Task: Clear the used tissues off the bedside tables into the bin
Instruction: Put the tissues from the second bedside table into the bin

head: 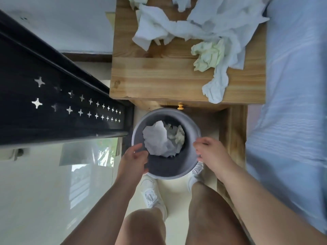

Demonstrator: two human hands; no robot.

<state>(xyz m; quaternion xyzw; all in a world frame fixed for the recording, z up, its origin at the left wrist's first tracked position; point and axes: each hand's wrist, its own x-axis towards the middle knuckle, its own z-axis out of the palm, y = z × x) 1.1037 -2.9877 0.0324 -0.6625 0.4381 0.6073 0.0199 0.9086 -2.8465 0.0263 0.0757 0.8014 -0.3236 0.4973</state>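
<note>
Hovering over the grey bin (192,129) are both hands, one at each side of its rim; the left hand (134,160) sits at the bin's 8 o'clock, fingers curled loosely with the thumb just over the rim, holding nothing that shows; the right hand (211,154) is at 3 o'clock, fingers bent and slightly blurred, also with nothing between them; inside the bin lies a crumpled white tissue (157,142) with a paler, yellowish wad (179,136) beside it at 2 o'clock; the bin stands on the floor right in front of the wooden bedside table (159,78), whose small yellow drawer knob (180,106) peeks out at the bin's 12 o'clock; up on the tabletop a long heap of white tissues (203,23) sprawls from 10 to 4 o'clock, one tail (215,89) drooping over the front edge; a greenish-yellow crumpled tissue (208,56) rests against that heap; bed with blue sheets (292,85) at 3 o'clock, white shoes (152,193) below the bin
</note>
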